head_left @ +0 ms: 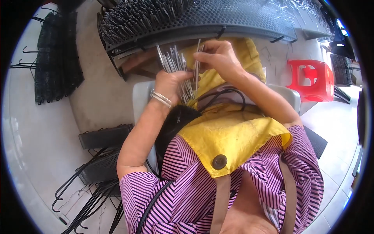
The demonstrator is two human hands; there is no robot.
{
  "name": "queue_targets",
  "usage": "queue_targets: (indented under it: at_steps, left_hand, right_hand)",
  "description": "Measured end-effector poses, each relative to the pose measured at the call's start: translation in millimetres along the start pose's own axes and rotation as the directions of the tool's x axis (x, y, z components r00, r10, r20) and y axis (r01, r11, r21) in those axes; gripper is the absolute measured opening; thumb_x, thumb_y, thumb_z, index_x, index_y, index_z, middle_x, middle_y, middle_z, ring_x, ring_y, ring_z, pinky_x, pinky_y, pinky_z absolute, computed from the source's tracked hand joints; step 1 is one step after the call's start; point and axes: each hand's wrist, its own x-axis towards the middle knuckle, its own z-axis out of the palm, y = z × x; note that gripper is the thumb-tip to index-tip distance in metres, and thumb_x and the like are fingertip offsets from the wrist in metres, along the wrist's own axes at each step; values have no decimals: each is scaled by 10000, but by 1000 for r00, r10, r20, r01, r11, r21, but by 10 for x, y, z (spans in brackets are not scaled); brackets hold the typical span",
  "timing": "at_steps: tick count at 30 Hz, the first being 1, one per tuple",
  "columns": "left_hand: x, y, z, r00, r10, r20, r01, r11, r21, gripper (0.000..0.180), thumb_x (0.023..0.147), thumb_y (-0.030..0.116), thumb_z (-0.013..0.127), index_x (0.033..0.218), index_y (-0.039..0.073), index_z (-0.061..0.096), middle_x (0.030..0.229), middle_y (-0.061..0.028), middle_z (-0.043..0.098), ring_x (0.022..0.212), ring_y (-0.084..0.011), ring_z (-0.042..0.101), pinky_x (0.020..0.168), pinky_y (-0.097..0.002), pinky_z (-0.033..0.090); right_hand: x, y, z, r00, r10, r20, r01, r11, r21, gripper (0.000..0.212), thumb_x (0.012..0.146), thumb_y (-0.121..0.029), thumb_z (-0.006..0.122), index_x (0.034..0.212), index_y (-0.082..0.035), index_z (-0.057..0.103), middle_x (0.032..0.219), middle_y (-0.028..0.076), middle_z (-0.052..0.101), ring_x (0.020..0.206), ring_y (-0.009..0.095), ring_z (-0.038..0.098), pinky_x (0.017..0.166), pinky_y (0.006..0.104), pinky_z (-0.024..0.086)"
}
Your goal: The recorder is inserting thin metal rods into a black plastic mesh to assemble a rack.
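A bundle of thin silver metal rods (pixel 173 60) stands fanned and nearly upright in my left hand (pixel 167 82), whose fingers are wrapped round it over my lap. Just right of the bundle, my right hand (pixel 223 58) pinches a slim metal rod (pixel 197 70) between thumb and fingers; whether there is more than one is hard to make out. Both hands are above my yellow apron (pixel 237 132). Beyond them is a black perforated metal rack (pixel 241 19), with many similar rods (pixel 144 17) piled on its left part.
A red plastic stool (pixel 329 80) stands at the right. Black mesh trays (pixel 97 169) and long hooked black rods (pixel 91 202) lie at the lower left. Dark racks with hooks (pixel 54 54) stand at the far left. A pale chair (pixel 141 97) is under me.
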Motion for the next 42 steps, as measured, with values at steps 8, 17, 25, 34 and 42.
queue_targets:
  at_steps: [8, 17, 25, 34, 42]
  left_hand:
    - [-26, 65, -46, 997, -75, -27, 69, 982, -173, 153, 690, 4, 590, 825, -58, 552, 741, -153, 591, 695, -269, 599, 596, -396, 524]
    - [-45, 81, -46, 997, -70, -44, 60, 981, -187, 148, 697, -14, 583, 834, -57, 547, 734, -160, 596, 680, -271, 606, 582, -387, 532]
    - [-48, 92, -40, 996, -83, -32, 76, 979, -188, 166, 696, -17, 590, 850, -54, 542, 752, -155, 597, 682, -259, 608, 583, -384, 533]
    - [-53, 90, -41, 995, -92, -40, 82, 978, -193, 147, 702, -4, 591, 830, -66, 556, 749, -154, 593, 681, -263, 604, 583, -380, 533]
    - [-59, 74, -61, 996, -76, -43, 65, 975, -211, 157, 696, -6, 593, 833, -72, 557, 741, -154, 592, 670, -264, 602, 579, -376, 533]
  right_hand:
    - [532, -341, -358, 976, -152, -155, 213, 811, 545, 135, 744, -4, 597, 820, 85, 530, 758, 148, 585, 693, 240, 607, 654, 360, 535]
    - [808, -475, -221, 839, -396, -374, 513, 804, 301, 50, 743, -39, 623, 726, -6, 589, 656, 40, 587, 555, 124, 562, 504, 229, 466]
    - [876, -441, -153, 741, -550, -384, 624, 776, 92, 57, 749, -46, 629, 734, -3, 595, 630, 16, 585, 543, 78, 546, 505, 189, 448]
    - [903, -227, -32, 663, -709, -240, 671, 705, -229, 107, 702, -59, 662, 788, -13, 621, 619, 4, 594, 536, 18, 444, 500, 179, 386]
    - [895, -376, 44, 661, -739, -134, 577, 614, -538, 161, 701, -157, 654, 757, -12, 611, 607, 114, 592, 520, 188, 557, 514, 275, 436]
